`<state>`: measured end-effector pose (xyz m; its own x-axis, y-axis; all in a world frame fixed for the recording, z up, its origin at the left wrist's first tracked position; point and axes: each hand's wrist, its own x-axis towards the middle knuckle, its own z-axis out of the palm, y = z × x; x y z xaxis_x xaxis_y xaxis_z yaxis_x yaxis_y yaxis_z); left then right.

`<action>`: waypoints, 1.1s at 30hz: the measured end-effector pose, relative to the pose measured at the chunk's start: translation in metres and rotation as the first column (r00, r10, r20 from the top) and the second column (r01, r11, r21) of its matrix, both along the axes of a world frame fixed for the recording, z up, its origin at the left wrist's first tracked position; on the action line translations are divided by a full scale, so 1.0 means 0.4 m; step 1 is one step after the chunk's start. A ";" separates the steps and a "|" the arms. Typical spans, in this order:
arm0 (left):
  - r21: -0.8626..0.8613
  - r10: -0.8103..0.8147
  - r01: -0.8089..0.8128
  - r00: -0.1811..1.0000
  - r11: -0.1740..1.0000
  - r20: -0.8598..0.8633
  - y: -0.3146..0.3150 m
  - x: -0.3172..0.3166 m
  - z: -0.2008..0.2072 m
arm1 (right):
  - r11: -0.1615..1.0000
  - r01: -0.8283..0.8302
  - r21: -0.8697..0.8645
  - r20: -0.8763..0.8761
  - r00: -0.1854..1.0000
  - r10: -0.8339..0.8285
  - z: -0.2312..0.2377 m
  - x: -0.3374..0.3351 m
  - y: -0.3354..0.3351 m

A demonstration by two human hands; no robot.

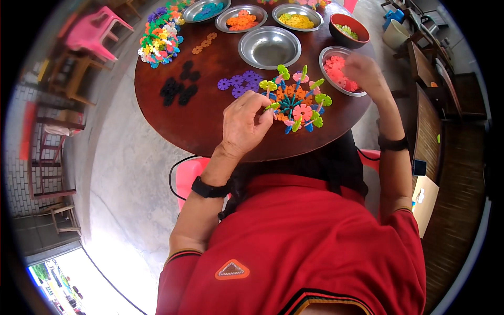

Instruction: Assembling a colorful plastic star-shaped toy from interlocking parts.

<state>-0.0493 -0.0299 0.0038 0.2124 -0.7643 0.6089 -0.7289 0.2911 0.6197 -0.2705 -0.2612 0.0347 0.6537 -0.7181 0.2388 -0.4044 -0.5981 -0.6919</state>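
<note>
A round construction of interlocking flower-shaped plastic discs (303, 112) stands near the front edge of the table, with an orange and teal middle and green, pink and blue discs sticking out around it. My left hand (242, 123) is closed at its left side, thumb and fingers pinching a green disc (272, 106) on its rim. Over the right side of a metal bowl (322, 65) of coral-pink discs (335, 69) is my right hand (367, 76), smeared by motion. Its fingertips are too blurred to show whether they hold a disc.
Loose purple discs (241, 82), black discs (179, 90) and orange-brown discs (203, 43) lie on the round brown table (210, 118). Farther back stand an empty metal bowl (269, 48), bowls of orange (242, 21), yellow (296, 21) and teal discs (210, 11), and a multicoloured disc structure (160, 39).
</note>
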 end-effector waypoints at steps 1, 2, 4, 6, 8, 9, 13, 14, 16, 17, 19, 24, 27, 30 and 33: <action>-0.001 0.002 -0.002 1.000 1.000 -0.001 0.001 -0.001 0.000 | 0.978 -0.028 0.207 0.085 0.996 0.011 0.024 0.012 0.020; 0.004 -0.011 0.011 1.000 1.000 -0.004 0.004 -0.002 0.000 | 0.978 -0.032 0.207 0.084 0.996 0.014 0.041 0.023 0.040; 0.009 -0.021 0.021 1.000 1.000 -0.008 0.006 -0.003 0.001 | 0.888 -0.171 0.428 0.185 0.978 0.099 0.063 0.043 0.080; 0.023 -0.033 0.033 0.999 0.999 0.024 0.004 -0.002 0.001 | 0.901 -0.211 0.379 0.216 0.967 0.135 0.058 0.060 0.104; 0.042 -0.032 0.031 0.999 0.999 0.022 0.005 0.001 0.000 | 0.910 -0.248 0.333 0.247 0.954 0.170 0.058 0.083 0.130; 0.058 -0.033 0.032 0.999 0.998 0.020 0.006 0.003 -0.001 | 0.930 -0.233 0.285 0.291 0.945 0.147 0.070 0.096 0.142; 0.072 -0.048 0.046 0.998 0.996 0.026 0.011 0.010 0.001 | 0.973 -0.218 0.081 0.272 0.944 0.189 0.093 0.130 0.165; 0.080 -0.049 0.049 0.999 0.996 0.002 0.010 0.017 -0.003 | 0.962 -0.267 0.061 0.258 0.935 0.243 0.098 0.143 0.174; 0.091 -0.055 0.057 0.998 0.994 -0.022 0.008 0.025 -0.006 | 0.959 -0.268 0.091 0.259 0.936 0.237 0.103 0.170 0.207; 0.106 -0.049 0.057 0.996 0.993 -0.074 0.006 0.026 -0.005 | 0.952 -0.295 0.078 0.215 0.938 0.273 0.092 0.180 0.207; 0.107 -0.048 0.062 0.991 0.992 -0.128 0.006 0.027 0.000 | 0.947 -0.310 0.080 0.110 0.947 0.301 0.094 0.198 0.223; 0.105 -0.011 0.022 0.995 0.994 -0.101 0.005 0.026 0.005 | 0.943 -0.333 0.024 0.035 0.943 0.332 0.085 0.225 0.231; 0.108 0.004 0.007 0.994 0.994 -0.107 0.007 0.025 0.005 | 0.937 -0.345 0.061 0.046 0.938 0.343 0.084 0.230 0.230; 0.101 0.007 0.005 0.993 0.995 -0.119 0.007 0.026 0.002 | 0.934 -0.348 0.086 0.065 0.937 0.343 0.077 0.232 0.224; 0.092 0.005 0.007 0.992 0.996 -0.128 0.004 0.024 0.000 | 0.928 -0.367 0.063 0.097 0.928 0.360 0.075 0.231 0.223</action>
<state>-0.0397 -0.0283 0.0038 0.2836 -0.8159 0.5039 -0.6416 0.2290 0.7321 -0.1781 -0.1721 0.0648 0.8539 -0.4537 0.2548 -0.1096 -0.6355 -0.7643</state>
